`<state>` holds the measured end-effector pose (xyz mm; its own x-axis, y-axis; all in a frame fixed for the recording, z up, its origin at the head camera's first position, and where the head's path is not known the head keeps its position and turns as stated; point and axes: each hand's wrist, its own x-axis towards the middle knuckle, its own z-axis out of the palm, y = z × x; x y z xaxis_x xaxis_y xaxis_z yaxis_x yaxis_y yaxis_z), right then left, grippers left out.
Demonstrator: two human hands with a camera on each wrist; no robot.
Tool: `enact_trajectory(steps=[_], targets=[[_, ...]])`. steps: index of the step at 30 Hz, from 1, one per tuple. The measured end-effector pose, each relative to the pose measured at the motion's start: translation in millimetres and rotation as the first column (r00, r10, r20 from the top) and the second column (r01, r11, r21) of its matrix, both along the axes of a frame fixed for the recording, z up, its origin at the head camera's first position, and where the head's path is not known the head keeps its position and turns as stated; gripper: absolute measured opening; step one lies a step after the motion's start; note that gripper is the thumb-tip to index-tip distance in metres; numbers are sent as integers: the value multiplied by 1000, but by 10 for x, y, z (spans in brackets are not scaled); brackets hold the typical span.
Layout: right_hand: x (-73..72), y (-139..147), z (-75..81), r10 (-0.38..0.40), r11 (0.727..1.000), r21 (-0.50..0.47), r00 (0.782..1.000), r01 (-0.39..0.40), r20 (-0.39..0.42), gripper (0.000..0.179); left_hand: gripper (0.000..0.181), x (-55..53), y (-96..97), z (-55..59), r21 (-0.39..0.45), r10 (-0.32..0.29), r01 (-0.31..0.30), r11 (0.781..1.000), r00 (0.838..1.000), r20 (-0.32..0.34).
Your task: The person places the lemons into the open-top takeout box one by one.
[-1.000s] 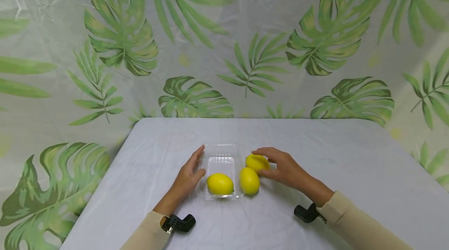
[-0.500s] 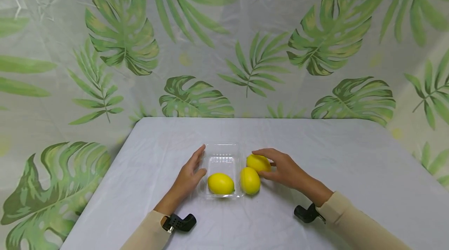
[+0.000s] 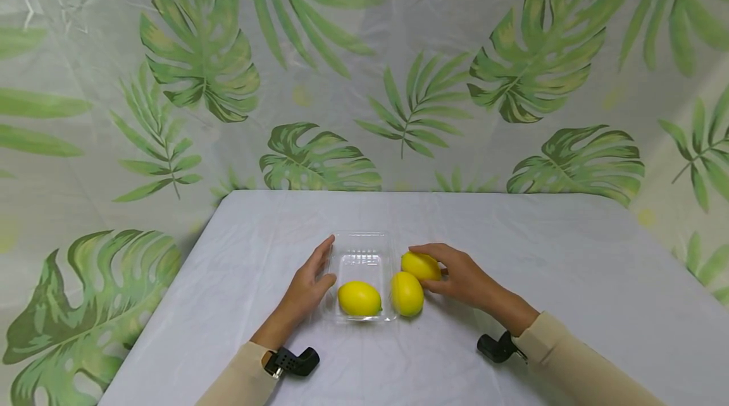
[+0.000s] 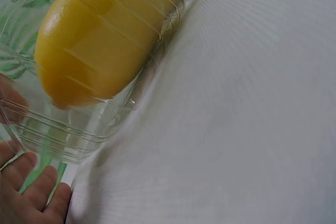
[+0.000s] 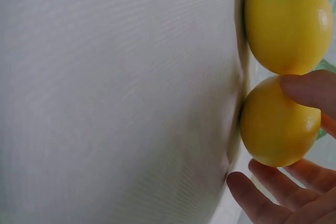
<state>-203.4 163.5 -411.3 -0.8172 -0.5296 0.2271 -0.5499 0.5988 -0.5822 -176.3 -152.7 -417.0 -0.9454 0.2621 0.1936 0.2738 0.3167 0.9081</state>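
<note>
A clear plastic container (image 3: 364, 243) stands on the table with one lemon (image 3: 359, 298) in its near end. My left hand (image 3: 304, 286) lies along the container's left side, fingers extended and thumb at the rim; in the left wrist view its fingertips (image 4: 44, 179) are right by the ribbed wall. Just right of the container is a second lemon (image 3: 407, 294). Behind that one, my right hand (image 3: 458, 276) holds a third lemon (image 3: 420, 265) between thumb and fingers. In the right wrist view the thumb (image 5: 310, 88) rests on this lemon, the fingers (image 5: 278, 182) spread under it.
A white cloth (image 3: 541, 254) covers the table. Behind it hangs a leaf-printed sheet (image 3: 421, 26). Black wrist cameras sit on both forearms, the left one (image 3: 293, 362) near the container's front and the right one (image 3: 498, 348) low over the cloth.
My right hand has closed in slightly around the far lemon, which stays at nearly the same spot. The left hand, the container and the other lemons keep their places.
</note>
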Motion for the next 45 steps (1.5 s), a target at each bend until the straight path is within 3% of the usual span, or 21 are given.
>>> enact_trajectory(steps=[19, 31, 45], targets=[[6, -28, -6, -14, 1000, 23, 1000, 14, 7, 58, 64, -4, -20, -12, 12, -12, 12, 1000, 1000, -1], [7, -28, -12, -25, 999, 24, 1000, 25, -5, 57, 64, 13, -2, -45, 67, 7, -6, 998, 1000, -26], [15, -11, 24, -33, 999, 21, 999, 33, -13, 57, 64, 7, -3, 20, 22, -9, 9, 1000, 1000, 3]])
